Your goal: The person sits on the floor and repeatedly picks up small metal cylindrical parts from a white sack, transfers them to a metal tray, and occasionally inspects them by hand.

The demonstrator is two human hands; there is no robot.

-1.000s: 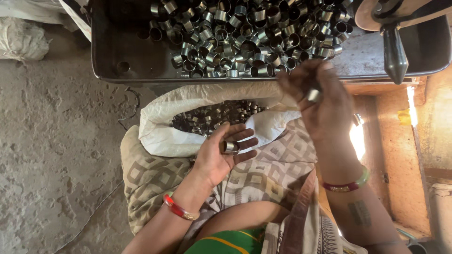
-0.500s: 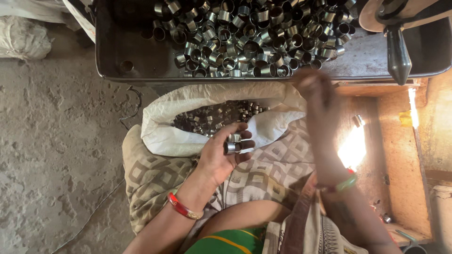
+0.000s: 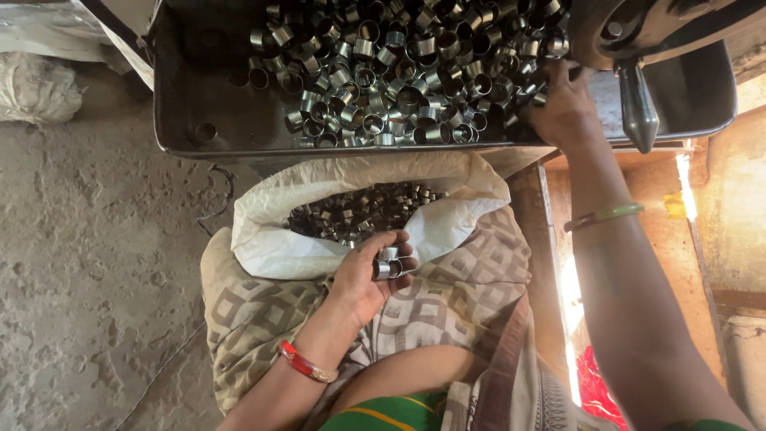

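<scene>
Holding a small cluster of short metal rings [image 3: 388,263], the left hand [image 3: 363,279] rests over the lap, fingers curled partly closed around them, thumb side up, palm tipped toward the sack.

- Left hand: grips roughly 2 or 3 rings stacked side by side; their bores point sideways, roughly along the fingers. A red and gold bangle [image 3: 303,363] circles the wrist.
- Right hand [image 3: 562,108]: stretched far forward to the near right part of the tray, fingers buried among the loose rings [image 3: 399,68]; whether it has pinched 1 cannot be told. A green bangle [image 3: 602,215] sits on the forearm.
- Tray [image 3: 199,120]: dark sheet metal, shallow, rimmed; piled with bright cylindrical rings lying every which way. It lies ahead of both hands, the right hand touching the pile, the left well apart from it.
- Sack [image 3: 271,239]: white woven plastic, mouth rolled open, holding darker rings [image 3: 359,211]; just beyond the left hand's fingertips, between lap and tray.
- Lap cloth [image 3: 255,311]: beige fabric with square pattern.
- Machine lever [image 3: 638,108]: dark tapered metal, hanging just right of the right hand.
- Floor [image 3: 88,239]: rough grey concrete.
</scene>
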